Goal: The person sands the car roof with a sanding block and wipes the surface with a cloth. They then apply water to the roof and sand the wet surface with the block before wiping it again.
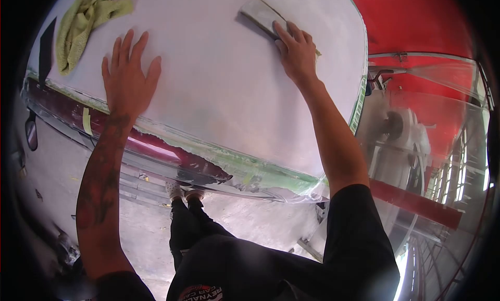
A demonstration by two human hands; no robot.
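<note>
My right hand (298, 51) is wrapped round a grey sanding block (262, 15), which lies against a whitish car panel (219, 77) near its upper right. Flat on the same panel, further left, rests my left hand (128, 77) with its fingers spread and nothing in it. A yellow-green cloth (78, 30) lies crumpled up and to the left of that hand. Beside the cloth is a dark flat strip (47, 51). Green masking tape (250, 168) runs along the panel's near edge.
Torn plastic film shows the dark red body (166, 152) below the tape. Off to the right are a red surface (416, 25) and another vehicle (403, 134) behind clear sheeting. My feet (185, 190) stand on a pale floor (250, 217).
</note>
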